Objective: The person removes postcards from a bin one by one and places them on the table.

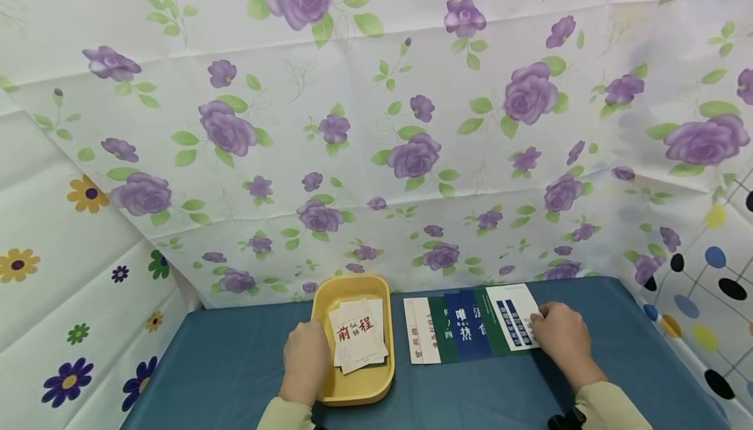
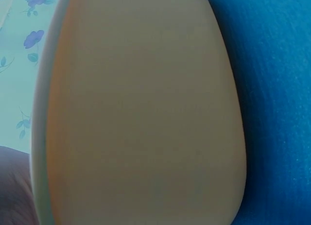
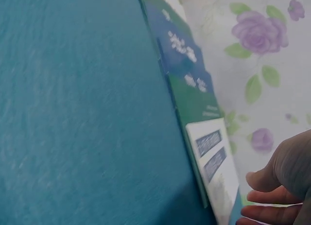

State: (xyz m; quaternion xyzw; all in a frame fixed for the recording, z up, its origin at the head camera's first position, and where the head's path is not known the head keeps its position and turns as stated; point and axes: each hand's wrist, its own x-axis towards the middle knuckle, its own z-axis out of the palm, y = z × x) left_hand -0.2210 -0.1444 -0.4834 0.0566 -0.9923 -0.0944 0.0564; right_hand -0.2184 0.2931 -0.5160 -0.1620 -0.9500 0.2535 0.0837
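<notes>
My left hand (image 1: pixel 307 359), its fingers curled, holds the left rim of a yellow plastic tray (image 1: pixel 385 378). Inside the tray lies a loose pile of cards (image 1: pixel 357 337), the top one white with red and black characters. The tray's outer wall (image 2: pixel 146 108) fills most of the left wrist view. Right of the tray, several cards overlap in a fanned row. At the row's right end is a white card (image 1: pixel 513 317) with dark blue text blocks. My right hand (image 1: pixel 561 335) has its fingertips at that card's right edge; its thumb (image 3: pixel 262 180) and fingers look relaxed.
The row also has white cards (image 1: pixel 418 329) at its left end, then green and blue ones (image 1: pixel 465 345). Everything lies on a blue-covered table (image 1: pixel 247 351). A flowered curtain (image 1: pixel 365 155) hangs right behind the table, with patterned sheets (image 1: pixel 694 325) at both sides.
</notes>
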